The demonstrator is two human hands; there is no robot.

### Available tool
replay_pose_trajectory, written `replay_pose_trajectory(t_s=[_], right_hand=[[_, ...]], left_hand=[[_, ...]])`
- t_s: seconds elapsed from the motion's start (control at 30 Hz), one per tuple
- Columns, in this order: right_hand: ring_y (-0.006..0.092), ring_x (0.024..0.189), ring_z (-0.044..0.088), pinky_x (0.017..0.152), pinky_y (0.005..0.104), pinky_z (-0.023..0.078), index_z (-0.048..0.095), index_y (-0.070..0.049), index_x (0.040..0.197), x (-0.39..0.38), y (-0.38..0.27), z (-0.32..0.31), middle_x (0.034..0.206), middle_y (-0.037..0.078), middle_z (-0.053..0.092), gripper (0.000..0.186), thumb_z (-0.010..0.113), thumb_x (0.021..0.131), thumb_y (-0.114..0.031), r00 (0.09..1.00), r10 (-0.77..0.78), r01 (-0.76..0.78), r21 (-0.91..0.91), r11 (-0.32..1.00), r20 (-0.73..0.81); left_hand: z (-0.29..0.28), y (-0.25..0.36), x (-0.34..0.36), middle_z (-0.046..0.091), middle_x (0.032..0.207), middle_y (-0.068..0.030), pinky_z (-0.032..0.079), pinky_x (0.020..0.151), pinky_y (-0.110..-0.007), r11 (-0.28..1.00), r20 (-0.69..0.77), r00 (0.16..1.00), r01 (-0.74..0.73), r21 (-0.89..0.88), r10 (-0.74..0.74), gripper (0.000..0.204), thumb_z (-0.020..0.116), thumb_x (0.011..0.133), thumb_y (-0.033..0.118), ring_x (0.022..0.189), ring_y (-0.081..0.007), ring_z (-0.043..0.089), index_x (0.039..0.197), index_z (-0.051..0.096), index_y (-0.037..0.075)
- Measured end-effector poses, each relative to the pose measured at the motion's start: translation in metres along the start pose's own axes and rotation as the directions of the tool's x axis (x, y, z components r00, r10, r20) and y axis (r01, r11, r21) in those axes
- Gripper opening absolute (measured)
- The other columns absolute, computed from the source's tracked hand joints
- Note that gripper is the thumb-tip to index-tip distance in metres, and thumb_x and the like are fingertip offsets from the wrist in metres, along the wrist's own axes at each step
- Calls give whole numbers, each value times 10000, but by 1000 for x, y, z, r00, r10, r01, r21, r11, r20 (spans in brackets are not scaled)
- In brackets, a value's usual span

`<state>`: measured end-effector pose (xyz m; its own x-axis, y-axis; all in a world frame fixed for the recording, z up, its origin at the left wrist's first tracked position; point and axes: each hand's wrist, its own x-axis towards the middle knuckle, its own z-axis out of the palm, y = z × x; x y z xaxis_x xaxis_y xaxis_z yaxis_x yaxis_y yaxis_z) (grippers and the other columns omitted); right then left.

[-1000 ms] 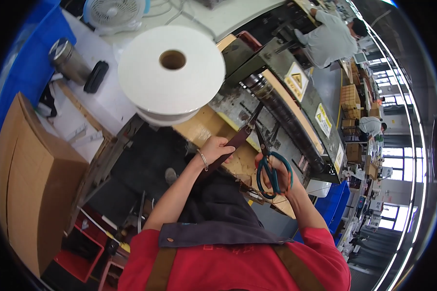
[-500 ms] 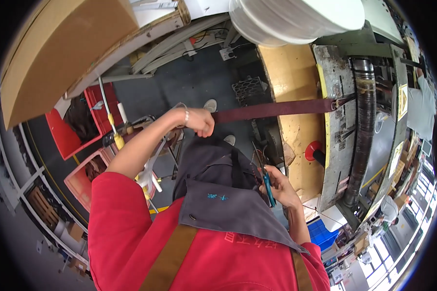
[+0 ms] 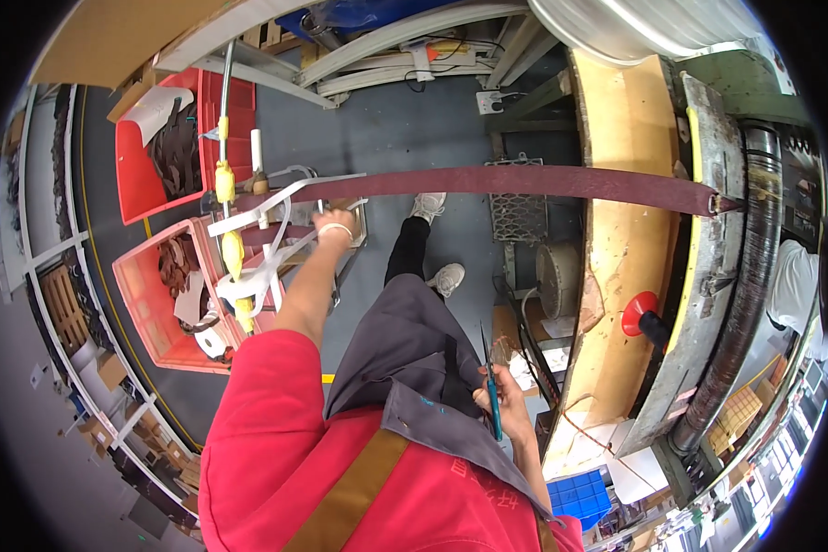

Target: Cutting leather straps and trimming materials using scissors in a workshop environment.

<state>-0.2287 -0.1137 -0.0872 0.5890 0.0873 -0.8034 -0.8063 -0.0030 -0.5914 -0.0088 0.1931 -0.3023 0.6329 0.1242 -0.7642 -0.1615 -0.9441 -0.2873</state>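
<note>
While the dark red strap (image 3: 524,179) stretches across in front of you from left to right, your left grip (image 3: 333,224) sits just on your side of it, near its left end. The fingers there look curled, but I cannot tell whether they pinch the strap or something next to it. Your right grip (image 3: 511,405) is closer to your body than the strap and well apart from it, pinching the scissors (image 3: 493,405) by their teal handles, with the blades pointing toward the strap.

At the strap's left end you have a pole (image 3: 224,184) with yellow clamps, and a white bar (image 3: 285,195) slanting close by the strap. Farther left, a red bin (image 3: 138,179) with dark strips inside lies mostly beyond the strap, while a paler red bin (image 3: 143,294) lies on your side of it.

Under the strap's middle you can see a grey mesh (image 3: 518,221), and your shoe (image 3: 446,279) is on the near side of the strap. Toward the right, the strap passes over the yellowish wooden desk (image 3: 616,267), and its right end lies just beside the dark roller (image 3: 745,276). A red cone (image 3: 637,315) stands on your side of the strap; a white roll (image 3: 644,28) is beyond it.
</note>
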Motion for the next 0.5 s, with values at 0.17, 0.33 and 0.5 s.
replay_pose_trajectory(t_s=[0.17, 0.33, 0.5], right_hand=[[47, 625, 445, 593, 189, 386, 475, -34, 1052, 0, 7, 12, 670, -33, 444, 379, 622, 705, -72, 999, 29, -27, 96, 995, -15], [39, 618, 438, 582, 176, 377, 475, -39, 1055, 6, 9, 17, 669, -41, 435, 377, 621, 708, -63, 999, 23, -20, 99, 995, -25], [34, 613, 425, 577, 165, 370, 480, -41, 1055, 17, 21, 16, 684, -49, 436, 375, 623, 709, -56, 999, 19, -14, 102, 995, -45]], left_hand=[[6, -52, 23, 620, 880, -85, 486, 487, -358, 984, 304, 953, 52, -171, 2, 240, 581, 699, 88, 776, -219, 610, 937, 612, 72], [25, -24, 10, 616, 727, -119, 477, 504, -323, 711, 653, 571, 163, -684, 497, 226, 457, 740, 37, 599, -172, 594, 895, 620, 53], [50, -2, 15, 595, 961, -105, 479, 701, -323, 989, 326, 934, -135, -60, 147, 188, 510, 773, 132, 875, -209, 577, 921, 610, 74]])
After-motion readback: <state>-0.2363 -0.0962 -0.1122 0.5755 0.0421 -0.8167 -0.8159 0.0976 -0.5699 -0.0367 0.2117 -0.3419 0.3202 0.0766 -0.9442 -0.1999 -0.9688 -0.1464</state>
